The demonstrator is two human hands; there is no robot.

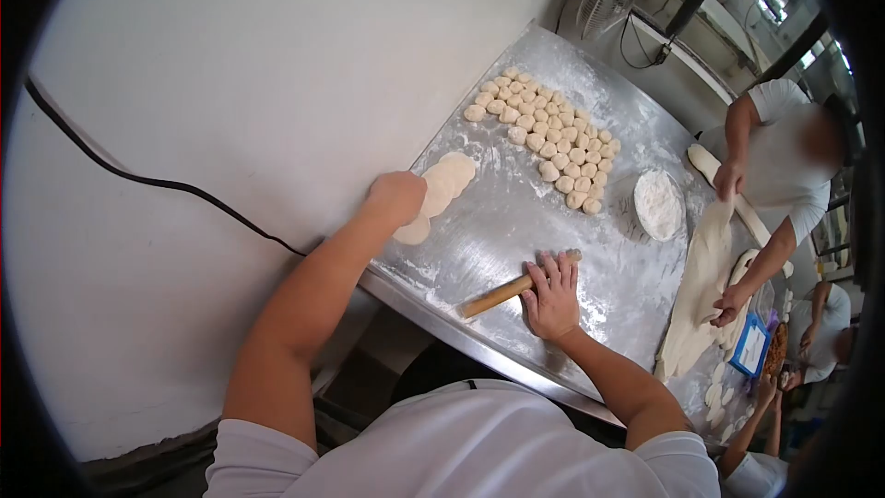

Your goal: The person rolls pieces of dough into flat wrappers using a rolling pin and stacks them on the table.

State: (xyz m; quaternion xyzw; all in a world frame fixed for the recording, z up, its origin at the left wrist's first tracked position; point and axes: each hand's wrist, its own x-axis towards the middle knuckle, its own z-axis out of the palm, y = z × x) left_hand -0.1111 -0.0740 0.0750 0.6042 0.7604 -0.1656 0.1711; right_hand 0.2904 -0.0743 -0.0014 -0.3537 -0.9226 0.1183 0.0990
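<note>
Closed at the left side of the metal table, my left hand [398, 198] is at a row of overlapping flat round dough wrappers [442, 186]. One dough wrapper [412, 231] shows just below that hand, seemingly held at its edge; the fingertips are hidden. My right hand [553, 300] lies over a wooden rolling pin [502, 296], fingers laid across its right part and thumb near its middle. The pin rests slantwise on the floured tabletop near the front edge. Beyond it sit many small dough balls [553, 134], grouped together.
A bowl of flour [658, 205] stands right of the dough balls on the metal table [442, 263]. Across the table a co-worker [784, 157] handles a long dough sheet [696, 286]. A blue-framed device [752, 347] and more people are at right. A wall [230, 83] borders the left.
</note>
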